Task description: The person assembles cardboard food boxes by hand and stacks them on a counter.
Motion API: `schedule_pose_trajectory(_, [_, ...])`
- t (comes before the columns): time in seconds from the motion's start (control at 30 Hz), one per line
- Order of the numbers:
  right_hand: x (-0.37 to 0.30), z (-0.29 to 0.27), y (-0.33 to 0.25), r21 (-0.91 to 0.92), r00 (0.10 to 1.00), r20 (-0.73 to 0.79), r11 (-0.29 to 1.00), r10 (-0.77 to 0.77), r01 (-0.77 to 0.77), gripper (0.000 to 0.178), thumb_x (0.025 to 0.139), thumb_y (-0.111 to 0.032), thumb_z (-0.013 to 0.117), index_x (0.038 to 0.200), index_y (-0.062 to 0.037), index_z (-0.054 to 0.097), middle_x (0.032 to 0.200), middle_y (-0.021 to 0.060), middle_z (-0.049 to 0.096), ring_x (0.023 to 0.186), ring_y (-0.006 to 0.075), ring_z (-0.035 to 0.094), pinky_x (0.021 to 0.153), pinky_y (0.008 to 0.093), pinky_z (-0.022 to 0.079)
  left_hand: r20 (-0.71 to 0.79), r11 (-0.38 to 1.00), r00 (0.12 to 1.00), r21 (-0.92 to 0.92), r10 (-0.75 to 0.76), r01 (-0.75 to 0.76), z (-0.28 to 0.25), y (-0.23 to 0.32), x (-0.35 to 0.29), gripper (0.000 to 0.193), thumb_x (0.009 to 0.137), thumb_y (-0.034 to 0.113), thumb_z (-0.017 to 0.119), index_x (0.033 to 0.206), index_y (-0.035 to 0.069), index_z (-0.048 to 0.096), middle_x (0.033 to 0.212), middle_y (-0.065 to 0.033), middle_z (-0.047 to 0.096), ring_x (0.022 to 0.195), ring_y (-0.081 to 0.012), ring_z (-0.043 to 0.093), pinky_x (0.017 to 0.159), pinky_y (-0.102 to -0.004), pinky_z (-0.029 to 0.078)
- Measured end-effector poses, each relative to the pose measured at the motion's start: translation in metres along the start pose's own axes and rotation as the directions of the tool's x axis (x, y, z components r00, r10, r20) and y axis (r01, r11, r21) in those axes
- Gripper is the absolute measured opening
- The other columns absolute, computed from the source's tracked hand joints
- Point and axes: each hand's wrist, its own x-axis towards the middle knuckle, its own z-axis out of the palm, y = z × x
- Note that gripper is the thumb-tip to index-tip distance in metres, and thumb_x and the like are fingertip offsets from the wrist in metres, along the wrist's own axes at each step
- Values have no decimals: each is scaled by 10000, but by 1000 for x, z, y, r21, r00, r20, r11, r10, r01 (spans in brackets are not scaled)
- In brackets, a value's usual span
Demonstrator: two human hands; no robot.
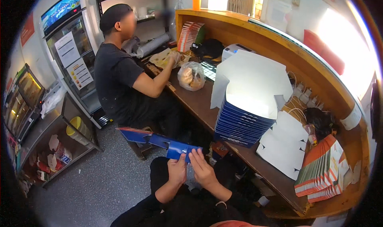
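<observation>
A flat blue carton blank (159, 141) is held over the lap, just in front of the wooden counter (199, 103). The left hand (177, 169) is closed on the near end of the blank, with the thumb on top and the fingers curled beneath. The right hand (202, 167) is placed just beside the left; its fingertips are pressed against the same end of the blank, and the fingers are drawn together on the cardboard edge. The far end of the blank extends away from the counter toward a wooden stool (139, 147).

A stack of folded blue boxes (239, 125) is set on the counter, directly beyond the hands, and its top box is left open with white flaps raised. Flat white blanks (283, 147) are laid on the counter to the right of that stack. A row of orange-and-white folded cartons (323, 169) is stood on edge at the near right end of the counter.

Further along the counter, another person in a black shirt (117, 75) is seated, with a hand at some paper wrapping (165, 57). A tied plastic bag (191, 76) is placed on the counter near that person.
</observation>
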Motion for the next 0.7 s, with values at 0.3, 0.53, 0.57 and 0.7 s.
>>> schedule_pose_trajectory(0.3, [-3,-16,6,117,965,186,980,-183,163,427,694,27,549,1117,-22,528,1197,152,481,1132,298,450,862,340,445,-180,982,984,183,-17,50,-8,36,16,417,884,420,414,818,27,534,720,-40,561,616,-113,533,543,-239,436])
schedule_pose_trajectory(0.53, [-6,2,8,140,992,91,987,-93,79,516,639,99,541,1138,-30,516,1205,164,471,1150,343,416,889,370,424,-65,968,996,242,-53,67,-21,18,16,424,867,464,409,795,56,502,658,3,501,520,-79,442,460,-217,343])
schedule_pose_trajectory(0.57, [-6,6,6,158,997,67,987,-38,27,525,634,114,530,1137,-33,520,1208,171,468,1153,349,409,899,374,414,-69,967,996,244,-57,72,-22,19,16,422,882,451,393,741,69,504,613,28,457,465,-51,356,430,-204,271])
schedule_pose_trajectory(0.7, [-8,17,4,154,992,-83,985,97,-83,506,640,144,499,1111,-34,545,1189,191,480,1148,361,408,914,377,395,1,981,989,134,-145,143,-14,8,3,418,864,429,431,902,22,516,779,-60,573,663,-135,552,645,-298,499])
